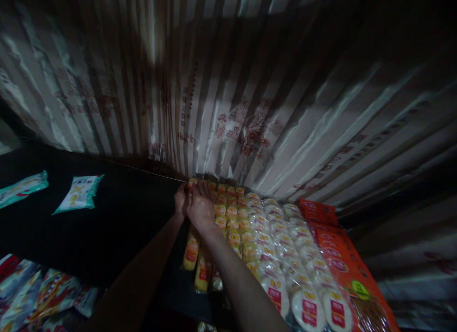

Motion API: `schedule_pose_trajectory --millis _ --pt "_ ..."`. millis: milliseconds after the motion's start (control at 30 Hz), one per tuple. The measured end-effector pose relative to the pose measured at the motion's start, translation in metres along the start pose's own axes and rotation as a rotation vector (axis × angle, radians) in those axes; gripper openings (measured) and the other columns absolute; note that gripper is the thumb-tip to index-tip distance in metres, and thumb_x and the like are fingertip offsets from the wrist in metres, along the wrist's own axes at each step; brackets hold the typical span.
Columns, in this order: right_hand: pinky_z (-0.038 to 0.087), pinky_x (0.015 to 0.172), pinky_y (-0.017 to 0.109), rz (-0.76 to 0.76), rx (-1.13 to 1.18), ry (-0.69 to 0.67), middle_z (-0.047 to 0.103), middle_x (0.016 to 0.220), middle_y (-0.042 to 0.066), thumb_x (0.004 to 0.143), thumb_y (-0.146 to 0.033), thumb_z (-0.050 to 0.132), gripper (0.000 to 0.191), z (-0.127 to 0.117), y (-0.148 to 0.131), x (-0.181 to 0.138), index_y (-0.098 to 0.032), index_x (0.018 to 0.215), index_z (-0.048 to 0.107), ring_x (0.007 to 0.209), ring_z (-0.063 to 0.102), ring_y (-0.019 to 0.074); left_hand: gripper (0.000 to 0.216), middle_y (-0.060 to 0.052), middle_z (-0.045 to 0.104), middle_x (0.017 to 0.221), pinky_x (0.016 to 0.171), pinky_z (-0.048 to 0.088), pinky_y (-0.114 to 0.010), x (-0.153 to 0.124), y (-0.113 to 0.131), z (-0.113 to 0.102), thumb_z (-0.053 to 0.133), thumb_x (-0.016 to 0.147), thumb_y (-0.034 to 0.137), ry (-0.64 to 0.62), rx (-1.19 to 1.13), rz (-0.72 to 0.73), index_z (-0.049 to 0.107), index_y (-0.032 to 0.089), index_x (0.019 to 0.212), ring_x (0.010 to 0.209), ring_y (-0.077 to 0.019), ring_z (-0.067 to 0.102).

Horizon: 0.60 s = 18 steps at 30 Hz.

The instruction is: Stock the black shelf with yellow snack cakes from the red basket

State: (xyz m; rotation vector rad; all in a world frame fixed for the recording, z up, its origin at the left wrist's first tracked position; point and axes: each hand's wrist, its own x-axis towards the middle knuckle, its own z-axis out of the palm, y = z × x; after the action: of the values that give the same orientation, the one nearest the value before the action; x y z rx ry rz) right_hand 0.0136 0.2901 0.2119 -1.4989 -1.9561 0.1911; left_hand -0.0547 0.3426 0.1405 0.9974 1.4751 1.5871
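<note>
We noted both hands at the far left corner of the wrapped goods. A small yellow packet in clear film with a red label (192, 181) showed right at the fingers, its lower part hidden. The left hand (180, 201) stood at its left side, the right hand (201, 210) just to its right; neither was plainly nearer. Right fingers: bent, close together. Left fingers: mostly hidden. We could not tell whether either set was clamped on the packet.

Its own long axis was covered. Below the fingers, an oblong yellow packet, glossy-filmed and red-labelled (191, 252), lay with its long axis running away from us, towards them.

Materials: right of the fingers, ranks of smaller yellow packs (233, 238), then round white packs in crinkled clear film (309, 309), then flat, shiny orange bags (358, 260). Well left of the fingers, a pillow-shaped white-and-green packet (77, 194) lay on the matt black bench (124, 217). Beyond the fingers hung pleated, pale sheeting with red print (228, 98).
</note>
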Motion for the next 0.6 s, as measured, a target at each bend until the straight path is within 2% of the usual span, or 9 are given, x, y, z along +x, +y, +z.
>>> schedule_pose_trajectory --millis 100,233,367,467,600 --pt "0.029 0.107 0.044 -0.017 -0.06 0.011 0.053 0.13 0.014 0.082 -0.015 0.042 0.038 -0.022 0.022 -0.001 -0.013 0.116 0.059 0.129 0.038 0.0273 0.019 -0.005 0.068 0.087 0.087 0.045 -0.034 0.003 -0.003 0.006 0.061 0.07 0.013 -0.009 0.113 0.047 0.066 0.018 0.088 0.084 -0.0196 0.062" --pt "0.03 0.107 0.045 -0.037 -0.125 0.023 0.054 0.128 0.014 0.083 -0.015 0.041 0.037 -0.035 0.047 -0.006 -0.013 0.116 0.058 0.128 0.038 0.0262 0.02 -0.008 0.068 0.092 0.082 0.047 -0.032 0.003 -0.008 0.011 0.055 0.075 0.015 -0.013 0.269 0.136 0.064 0.017 0.093 0.084 -0.0186 0.063" --pt "0.031 0.107 0.042 -0.061 -0.21 -0.033 0.056 0.125 0.017 0.086 -0.016 0.039 0.035 -0.039 0.057 -0.013 -0.008 0.114 0.059 0.124 0.043 0.025 0.023 -0.01 0.067 0.096 0.084 0.047 -0.032 0.004 -0.012 0.011 0.053 0.076 0.015 -0.026 0.37 0.188 0.064 0.014 0.097 0.088 -0.0191 0.062" --pt "0.031 0.108 0.04 -0.073 -0.241 -0.076 0.058 0.122 0.015 0.088 -0.019 0.037 0.035 -0.038 0.058 -0.016 -0.01 0.112 0.06 0.12 0.047 0.0228 0.024 -0.011 0.067 0.097 0.086 0.047 -0.033 0.005 -0.013 0.011 0.053 0.078 0.017 -0.037 0.424 0.221 0.064 0.013 0.099 0.092 -0.0203 0.062" --pt "0.029 0.109 0.038 -0.06 -0.289 -0.13 0.056 0.127 0.014 0.091 -0.023 0.033 0.039 -0.035 0.06 -0.017 -0.009 0.117 0.059 0.123 0.044 0.0226 0.025 -0.011 0.068 0.1 0.091 0.046 -0.036 0.006 -0.013 0.007 0.045 0.083 0.021 -0.011 0.465 0.29 0.066 0.015 0.096 0.096 -0.0212 0.062"
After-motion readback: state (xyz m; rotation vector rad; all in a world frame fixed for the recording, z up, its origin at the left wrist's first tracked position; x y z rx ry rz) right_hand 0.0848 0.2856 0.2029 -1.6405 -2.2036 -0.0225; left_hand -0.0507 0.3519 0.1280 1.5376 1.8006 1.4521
